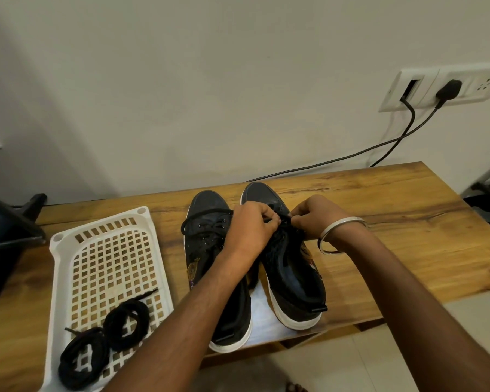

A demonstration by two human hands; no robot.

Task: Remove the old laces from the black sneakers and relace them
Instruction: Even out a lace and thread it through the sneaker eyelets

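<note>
From the head camera, two black sneakers stand side by side on the wooden table [379, 210], toes pointing to the wall, resting on a white sheet [262, 321] that shows between their heels. The left hand [249, 224] reaches across the left sneaker [207, 222] and pinches a black lace [283, 226] over the eyelets of the right sneaker [292, 278]; the right hand [314, 216], a metal bangle [340, 234] on its wrist, pinches the same lace from the other side, fingertips of both hands almost meeting. The left sneaker has its lace threaded, with a loop hanging over its outer edge. Left of the shoes lies a white plastic basket [68, 250], holding two coiled black laces [108, 340] at its near end. On the wall, a switchboard [436, 89] has a black plug in it, and cables run down behind the table.
</note>
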